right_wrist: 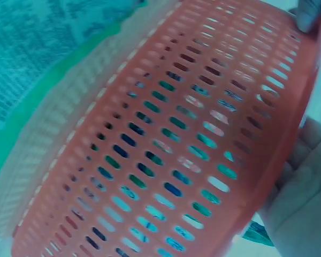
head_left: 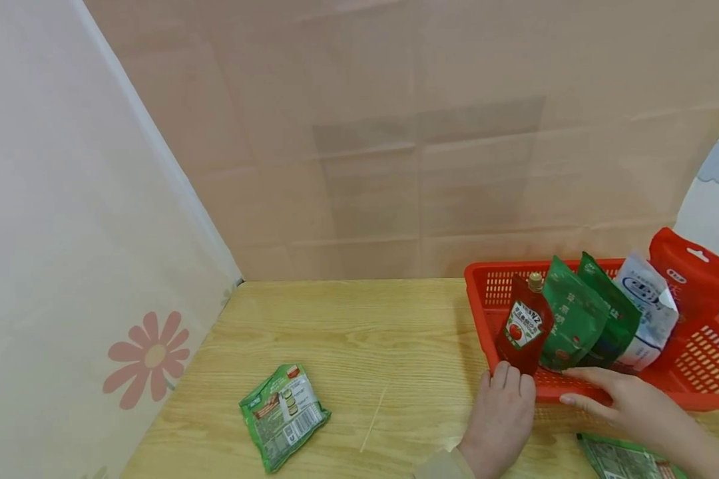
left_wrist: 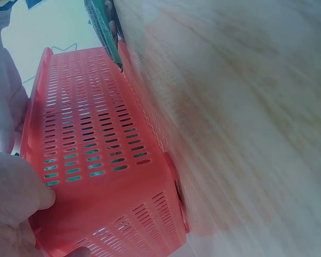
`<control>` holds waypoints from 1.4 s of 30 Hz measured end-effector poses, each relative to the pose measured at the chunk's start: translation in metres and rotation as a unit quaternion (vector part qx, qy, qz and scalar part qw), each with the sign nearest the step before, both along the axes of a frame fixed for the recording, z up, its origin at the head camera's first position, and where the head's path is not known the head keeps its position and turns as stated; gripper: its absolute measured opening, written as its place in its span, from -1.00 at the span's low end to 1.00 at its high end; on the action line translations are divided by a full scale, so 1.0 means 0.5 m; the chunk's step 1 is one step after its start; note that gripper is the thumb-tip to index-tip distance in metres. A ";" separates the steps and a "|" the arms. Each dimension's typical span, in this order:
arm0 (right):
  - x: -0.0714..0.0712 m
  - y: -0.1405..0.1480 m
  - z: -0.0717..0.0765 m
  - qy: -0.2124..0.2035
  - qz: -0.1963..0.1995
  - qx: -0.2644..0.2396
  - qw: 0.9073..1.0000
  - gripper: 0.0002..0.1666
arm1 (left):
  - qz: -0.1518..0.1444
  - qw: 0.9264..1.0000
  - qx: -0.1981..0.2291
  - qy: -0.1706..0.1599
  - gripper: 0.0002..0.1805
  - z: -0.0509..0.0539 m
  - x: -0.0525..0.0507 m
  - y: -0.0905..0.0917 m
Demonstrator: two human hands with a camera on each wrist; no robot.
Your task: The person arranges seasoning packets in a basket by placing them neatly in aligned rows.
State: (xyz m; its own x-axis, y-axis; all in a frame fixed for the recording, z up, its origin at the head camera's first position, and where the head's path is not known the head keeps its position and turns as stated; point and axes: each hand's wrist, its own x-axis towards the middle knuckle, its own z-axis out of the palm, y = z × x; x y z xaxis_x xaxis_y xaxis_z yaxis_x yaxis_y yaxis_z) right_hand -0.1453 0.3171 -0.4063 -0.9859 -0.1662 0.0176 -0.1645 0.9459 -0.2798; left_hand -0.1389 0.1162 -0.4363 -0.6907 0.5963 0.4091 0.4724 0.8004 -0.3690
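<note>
A red plastic basket (head_left: 478,313) with slotted walls stands at the right of the table. My left hand (head_left: 502,416) grips its near left corner, fingers over the rim and thumb against the outer wall in the left wrist view. Farther along the near rim, my right hand (head_left: 647,402) holds the edge, with fingers inside and thumb outside. In the basket lean a ketchup pouch (head_left: 524,326), two green pouches (head_left: 575,316), a white and blue bag (head_left: 646,309) and a red bag (head_left: 695,279). The lower parts of some pouches are hidden.
A green food packet (head_left: 286,416) lies flat on the wooden table (head_left: 359,346) at the left. Another green packet (head_left: 626,460) lies in front of the basket, partly under my right forearm. A beige sheet (head_left: 395,166) hangs behind the table, with white covering (head_left: 96,199) on the left.
</note>
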 end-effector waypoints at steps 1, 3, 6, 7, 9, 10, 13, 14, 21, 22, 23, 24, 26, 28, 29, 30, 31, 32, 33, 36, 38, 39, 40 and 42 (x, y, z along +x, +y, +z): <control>0.001 0.000 -0.005 0.006 0.004 0.010 1.000 -0.36 | 0.000 1.000 -0.002 -0.003 -0.86 0.001 0.000 0.000; 0.001 0.000 -0.012 0.012 0.009 0.031 0.999 -0.31 | -0.002 1.000 -0.002 -0.004 -0.86 0.001 0.001 -0.001; -0.004 0.002 -0.020 0.008 0.015 0.061 0.998 -0.31 | -0.003 1.000 0.000 -0.005 -0.87 0.002 0.001 0.000; -0.006 0.004 -0.023 0.006 0.017 0.070 0.997 -0.32 | -0.003 1.000 -0.001 -0.005 -0.87 0.002 0.001 0.000; -0.012 0.005 -0.026 -0.004 0.018 0.088 0.996 -0.38 | -0.002 1.000 -0.001 -0.004 -0.88 0.001 0.000 0.000; -0.014 0.006 -0.028 -0.006 0.020 0.100 0.995 -0.43 | -0.002 1.000 -0.001 -0.003 -0.88 0.000 0.000 0.000; -0.017 0.006 -0.034 0.000 0.028 0.125 0.992 -0.54 | -0.001 1.000 0.003 0.005 -0.89 -0.003 -0.001 -0.001; -0.018 0.006 -0.034 0.006 0.029 0.130 0.991 -0.59 | -0.002 1.000 0.005 0.010 -0.89 -0.005 -0.001 -0.001; -0.013 0.008 -0.039 0.064 0.045 0.146 0.986 -0.69 | -0.013 1.000 0.025 -0.006 -0.83 -0.007 0.001 -0.005; -0.012 0.009 -0.040 0.070 0.046 0.147 0.986 -0.69 | -0.014 0.999 0.029 -0.013 -0.80 -0.006 0.002 -0.005; -0.011 0.009 -0.041 0.077 0.045 0.147 0.985 -0.69 | -0.016 0.999 0.036 -0.022 -0.77 -0.004 0.003 -0.006; -0.010 0.008 -0.041 0.081 0.045 0.146 0.985 -0.69 | -0.017 0.998 0.042 -0.032 -0.73 -0.003 0.004 -0.006; -0.008 0.007 -0.039 0.091 0.043 0.143 0.985 -0.68 | -0.016 0.996 0.055 -0.062 -0.64 0.002 0.005 -0.006; -0.008 0.006 -0.038 0.095 0.043 0.142 0.984 -0.67 | -0.013 0.991 0.072 -0.109 -0.52 0.009 0.007 -0.010; -0.008 0.005 -0.037 0.097 0.044 0.142 0.984 -0.67 | -0.010 0.988 0.084 -0.130 -0.48 0.012 0.008 -0.012; -0.008 0.005 -0.037 0.098 0.044 0.144 0.984 -0.67 | -0.007 0.985 0.096 -0.146 -0.45 0.015 0.008 -0.016; -0.008 0.006 -0.037 0.098 0.045 0.146 0.983 -0.68 | -0.006 0.982 0.112 -0.154 -0.42 0.019 0.008 -0.020; -0.009 0.006 -0.038 0.096 0.045 0.148 0.983 -0.68 | -0.004 0.979 0.129 -0.156 -0.40 0.023 0.008 -0.025; -0.009 0.007 -0.038 0.093 0.045 0.149 0.983 -0.69 | -0.001 0.976 0.149 -0.159 -0.39 0.027 0.007 -0.031; -0.012 0.010 -0.038 0.076 0.045 0.152 0.984 -0.70 | 0.010 0.970 0.200 -0.135 -0.37 0.045 0.002 -0.055; -0.013 0.012 -0.039 0.060 0.046 0.152 0.986 -0.68 | 0.027 0.964 0.232 -0.129 -0.36 0.059 -0.004 -0.074; -0.012 0.012 -0.039 0.053 0.047 0.152 0.986 -0.66 | 0.037 0.960 0.246 -0.131 -0.36 0.067 -0.007 -0.085; -0.012 0.012 -0.039 0.047 0.047 0.151 0.986 -0.65 | 0.047 0.956 0.259 -0.128 -0.36 0.072 -0.011 -0.097; -0.011 0.012 -0.039 0.035 0.048 0.147 0.987 -0.62 | 0.073 0.944 0.292 -0.134 -0.36 0.083 -0.019 -0.123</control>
